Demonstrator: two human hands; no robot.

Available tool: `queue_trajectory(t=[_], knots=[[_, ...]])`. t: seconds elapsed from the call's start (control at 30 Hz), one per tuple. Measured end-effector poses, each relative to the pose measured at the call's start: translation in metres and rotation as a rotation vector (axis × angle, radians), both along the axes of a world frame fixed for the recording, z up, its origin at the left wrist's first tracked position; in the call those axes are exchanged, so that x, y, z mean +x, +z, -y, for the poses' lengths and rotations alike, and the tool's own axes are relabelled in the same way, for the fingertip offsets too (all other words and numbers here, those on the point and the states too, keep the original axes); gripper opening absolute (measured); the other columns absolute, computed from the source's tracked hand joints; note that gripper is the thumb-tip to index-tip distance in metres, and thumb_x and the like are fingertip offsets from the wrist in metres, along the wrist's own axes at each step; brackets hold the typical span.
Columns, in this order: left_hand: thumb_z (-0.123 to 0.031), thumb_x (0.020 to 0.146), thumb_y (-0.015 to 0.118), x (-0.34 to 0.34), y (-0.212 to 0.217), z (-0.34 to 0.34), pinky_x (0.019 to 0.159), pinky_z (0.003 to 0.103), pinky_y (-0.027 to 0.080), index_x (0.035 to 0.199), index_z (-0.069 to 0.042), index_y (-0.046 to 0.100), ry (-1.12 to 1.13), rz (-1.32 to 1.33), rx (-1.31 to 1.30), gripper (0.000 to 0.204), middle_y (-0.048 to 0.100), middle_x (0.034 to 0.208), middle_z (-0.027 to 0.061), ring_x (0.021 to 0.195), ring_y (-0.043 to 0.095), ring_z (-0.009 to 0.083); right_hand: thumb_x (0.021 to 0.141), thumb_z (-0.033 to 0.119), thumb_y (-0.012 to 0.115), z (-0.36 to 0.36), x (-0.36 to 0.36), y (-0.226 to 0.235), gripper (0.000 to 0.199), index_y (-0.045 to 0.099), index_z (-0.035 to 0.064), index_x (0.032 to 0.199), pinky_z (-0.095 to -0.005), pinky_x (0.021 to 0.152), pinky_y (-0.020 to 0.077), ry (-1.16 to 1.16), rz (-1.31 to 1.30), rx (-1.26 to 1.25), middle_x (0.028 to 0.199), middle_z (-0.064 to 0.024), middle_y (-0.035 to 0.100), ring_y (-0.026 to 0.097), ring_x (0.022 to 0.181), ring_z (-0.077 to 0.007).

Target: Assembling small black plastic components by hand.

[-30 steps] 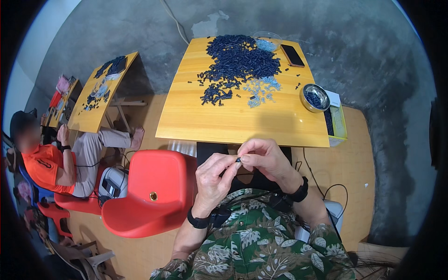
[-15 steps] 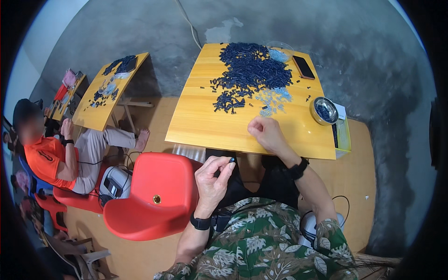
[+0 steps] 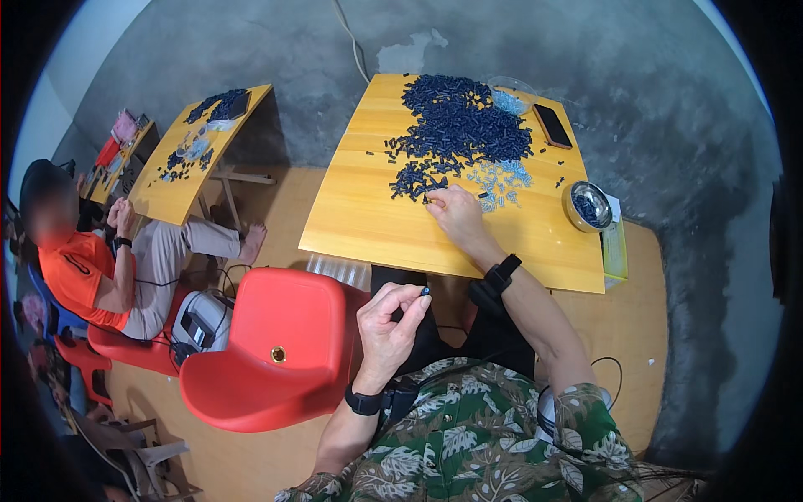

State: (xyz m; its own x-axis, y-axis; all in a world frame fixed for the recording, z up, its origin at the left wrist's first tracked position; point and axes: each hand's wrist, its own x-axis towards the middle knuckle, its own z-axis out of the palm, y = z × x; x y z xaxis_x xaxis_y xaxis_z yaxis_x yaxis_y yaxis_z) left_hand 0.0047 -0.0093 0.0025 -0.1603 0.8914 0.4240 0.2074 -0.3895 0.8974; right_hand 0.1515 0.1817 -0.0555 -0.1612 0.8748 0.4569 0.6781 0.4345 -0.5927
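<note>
My left hand (image 3: 387,328) is held in front of the table's near edge, thumb and finger pinching a small dark blue cylindrical piece (image 3: 426,291). Over the tabletop, my right hand (image 3: 460,221) reaches to the near edge of a large heap of small dark blue cylindrical pieces (image 3: 464,121). Its fingertips are pinched together at one small dark piece (image 3: 427,201). Just right of these fingertips lie scattered small pale blue clear pieces (image 3: 499,180).
On the wooden table (image 3: 360,226) are a phone (image 3: 552,127), a clear dish (image 3: 512,100) of pale pieces and a metal bowl (image 3: 588,207) with dark pieces. A yellow box (image 3: 616,251) stands beside it. A red chair (image 3: 288,322) is at left; a person in orange (image 3: 92,272) sits beyond.
My right hand has moved forward and left, from above the bare near tabletop to the edge of the dark heap. My left hand still pinches its piece and has hardly moved.
</note>
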Motion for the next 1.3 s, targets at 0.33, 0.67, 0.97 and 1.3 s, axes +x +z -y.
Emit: queue_trajectory(t=[0.33, 0.67, 0.97, 1.3], knots=[[0.0, 0.081, 0.073, 0.001, 0.005, 0.004, 0.066, 0.024, 0.046, 0.091, 0.002, 0.069, 0.004, -0.041, -0.037, 0.01, 0.065, 0.079, 0.0057, 0.07, 0.057, 0.0107, 0.084, 0.005, 0.068, 0.065, 0.026, 0.037, 0.009, 0.068, -0.001, 0.091, -0.0259, 0.06, 0.053, 0.316, -0.73, -0.45, 0.078, -0.0093, 0.07, 0.067, 0.064, -0.0152], [0.002, 0.08, 0.072, 0.02, 0.017, 0.003, 0.065, 0.026, 0.047, 0.092, 0.002, 0.07, -0.117, -0.135, 0.009, 0.012, 0.066, 0.081, 0.0069, 0.072, 0.059, 0.014, 0.09, 0.005, 0.067, 0.163, 0.065, 0.08, 0.016, 0.068, -0.0035, 0.103, -0.0224, 0.067, 0.0557, 0.489, -0.957, -0.56, 0.083, -0.0069, 0.07, 0.067, 0.072, -0.0109], [0.003, 0.079, 0.072, 0.026, 0.023, 0.007, 0.065, 0.027, 0.048, 0.091, 0.001, 0.07, -0.122, -0.179, 0.04, 0.012, 0.067, 0.081, 0.0082, 0.073, 0.062, 0.017, 0.092, 0.003, 0.064, 0.175, 0.068, 0.092, 0.011, 0.067, -0.0015, 0.101, -0.0204, 0.065, 0.0539, 0.52, -0.935, -0.539, 0.08, -0.0036, 0.067, 0.064, 0.07, -0.0073], [0.002, 0.079, 0.073, 0.026, 0.027, 0.007, 0.06, 0.03, 0.051, 0.09, 0.0, 0.07, -0.114, -0.258, 0.131, 0.012, 0.067, 0.081, 0.0105, 0.069, 0.064, 0.0201, 0.092, 0.002, 0.062, 0.178, 0.066, 0.101, 0.01, 0.067, -0.0024, 0.1, -0.02, 0.063, 0.0518, 0.536, -0.815, -0.5, 0.079, -0.0022, 0.065, 0.061, 0.069, -0.0065]])
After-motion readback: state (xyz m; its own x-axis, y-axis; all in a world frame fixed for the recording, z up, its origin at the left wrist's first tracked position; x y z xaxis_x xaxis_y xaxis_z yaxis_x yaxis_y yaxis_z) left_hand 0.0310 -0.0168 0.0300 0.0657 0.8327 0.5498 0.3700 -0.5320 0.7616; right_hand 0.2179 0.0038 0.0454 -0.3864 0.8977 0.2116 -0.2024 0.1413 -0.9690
